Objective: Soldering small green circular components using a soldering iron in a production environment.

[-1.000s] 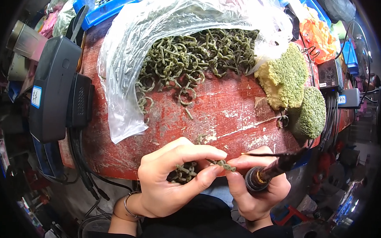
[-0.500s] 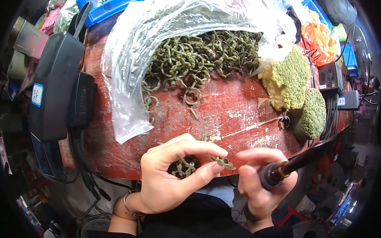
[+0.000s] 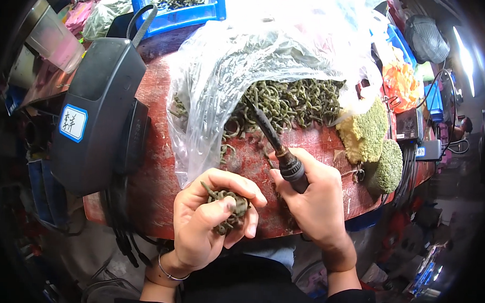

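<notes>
My left hand (image 3: 202,219) is closed around a small bunch of grey-green curved pieces (image 3: 227,218). Its thumb lies over them and the fingers curl beneath. My right hand (image 3: 315,197) grips the black handle of a soldering iron (image 3: 292,172), whose long dark barrel points away and to the left. The barrel's far end reaches over a pile of the same ring-shaped pieces (image 3: 292,102), and I cannot tell whether it touches them. A clear plastic bag (image 3: 202,91) lies open over and around the pile.
The worn red table (image 3: 158,106) bears everything. A black device with a strap (image 3: 97,114) stands at the left. Two rough yellow-green lumps (image 3: 363,134) sit at the right, near black boxes and cables (image 3: 409,125). A blue tray (image 3: 177,21) is at the back.
My right hand has moved left and swung the soldering iron's barrel from pointing right to pointing at the pile. My left hand has curled over its pieces; the fingertip pinch is gone. The view has shifted.
</notes>
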A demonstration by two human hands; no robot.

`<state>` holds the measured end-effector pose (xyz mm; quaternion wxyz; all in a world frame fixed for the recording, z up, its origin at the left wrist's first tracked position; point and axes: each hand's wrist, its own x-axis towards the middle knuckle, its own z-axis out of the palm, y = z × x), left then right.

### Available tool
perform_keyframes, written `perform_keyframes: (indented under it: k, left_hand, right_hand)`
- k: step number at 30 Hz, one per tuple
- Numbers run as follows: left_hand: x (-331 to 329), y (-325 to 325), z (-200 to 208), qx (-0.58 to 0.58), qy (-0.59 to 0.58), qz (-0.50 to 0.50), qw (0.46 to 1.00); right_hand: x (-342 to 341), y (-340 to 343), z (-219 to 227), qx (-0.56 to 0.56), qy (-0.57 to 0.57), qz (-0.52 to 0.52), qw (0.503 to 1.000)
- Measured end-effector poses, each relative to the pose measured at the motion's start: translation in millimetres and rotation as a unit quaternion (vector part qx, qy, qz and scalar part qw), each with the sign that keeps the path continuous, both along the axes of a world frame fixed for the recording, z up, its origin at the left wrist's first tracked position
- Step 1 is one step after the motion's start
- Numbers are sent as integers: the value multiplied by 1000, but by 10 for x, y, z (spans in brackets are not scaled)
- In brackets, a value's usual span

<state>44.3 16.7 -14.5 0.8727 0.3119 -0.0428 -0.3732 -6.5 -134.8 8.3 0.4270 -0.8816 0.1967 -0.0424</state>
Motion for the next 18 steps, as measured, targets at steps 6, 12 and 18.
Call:
perform_keyframes:
  k: [6, 12, 18]
  left_hand:
    - [32, 31, 42, -34, 29, -12, 999]
    - [28, 25, -39, -33, -20, 33, 999]
    - [-10, 44, 8, 17, -59, 65, 996]
  right_hand:
    - [-59, 20, 96, 1, 10, -20, 1000]
    - [50, 94, 33, -4, -36, -8, 999]
    - [75, 100, -15, 14, -16, 94, 995]
